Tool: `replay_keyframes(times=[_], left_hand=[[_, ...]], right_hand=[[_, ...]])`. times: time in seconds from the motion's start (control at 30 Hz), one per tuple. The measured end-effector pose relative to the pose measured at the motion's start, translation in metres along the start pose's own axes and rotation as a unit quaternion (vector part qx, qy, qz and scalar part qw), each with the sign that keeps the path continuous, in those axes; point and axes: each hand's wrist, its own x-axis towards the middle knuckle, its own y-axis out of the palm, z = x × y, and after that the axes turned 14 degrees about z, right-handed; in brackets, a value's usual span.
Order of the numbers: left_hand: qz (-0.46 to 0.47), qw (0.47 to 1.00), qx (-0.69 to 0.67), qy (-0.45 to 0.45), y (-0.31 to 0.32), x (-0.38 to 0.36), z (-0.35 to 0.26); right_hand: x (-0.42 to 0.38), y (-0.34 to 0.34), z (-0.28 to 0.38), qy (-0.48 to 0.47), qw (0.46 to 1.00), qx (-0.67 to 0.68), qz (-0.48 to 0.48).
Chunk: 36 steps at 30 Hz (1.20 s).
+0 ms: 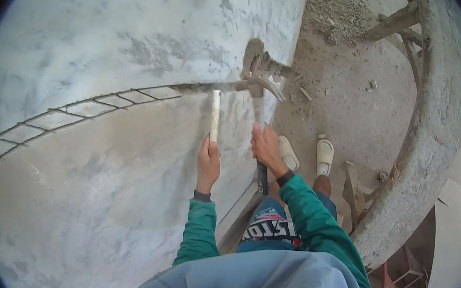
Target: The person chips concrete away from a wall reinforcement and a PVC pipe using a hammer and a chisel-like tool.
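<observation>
Green long sleeves point(313, 208) end in dark cuffs point(286, 178), worn with a grey-blue outer layer point(241, 285), white-lettered patterned fabric point(268, 229), blue shorts point(327, 205) and cream slides point(325, 149).

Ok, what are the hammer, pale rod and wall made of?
Hammer: likely metal head, brownish and dull; black grip, maybe rubber. Pale rod: perhaps plastic or painted wood, smooth and uniform. Wall: likely cement plaster, blotchy grey, rough where chipped.

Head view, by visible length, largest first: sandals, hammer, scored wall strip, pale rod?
1. Scored wall strip
2. Hammer
3. Pale rod, partly hidden
4. Sandals: too alike to rank apart
</observation>
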Motion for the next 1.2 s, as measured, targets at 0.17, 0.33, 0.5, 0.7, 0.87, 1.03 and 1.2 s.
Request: replay_keyframes(times=[0.17,0.33,0.5,0.7,0.87,1.03,1.2], left_hand=[[0.013,0.999,0.032,0.005,-0.008,-0.013,-0.008],[0.0,0.999,0.051,0.011,0.0,-0.026,-0.045],[0.014,0.999,0.037,-0.005,0.0,-0.031,-0.063],[-0.002,0.999,0.029,-0.022,0.002,-0.031,-0.069],[-0.008,0.999,0.036,-0.022,0.001,-0.029,-0.068],[-0.017,0.998,0.055,-0.007,0.001,-0.026,-0.058],[0.005,0.999,0.05,-0.007,-0.006,-0.018,-0.049]], right_hand=[[-0.038,0.001,0.028,-0.042,0.986,0.16,-0.027],[-0.038,0.005,0.041,-0.063,0.984,0.164,-0.014],[-0.036,0.01,0.043,-0.04,0.99,0.139,0.004],[-0.038,0.005,0.055,-0.068,0.991,0.113,-0.004],[-0.037,0.008,0.057,-0.099,0.987,0.126,-0.025],[-0.028,0.03,0.049,-0.133,0.97,0.2,-0.043],[-0.025,0.01,0.044,0.028,0.982,0.186,0.001]])
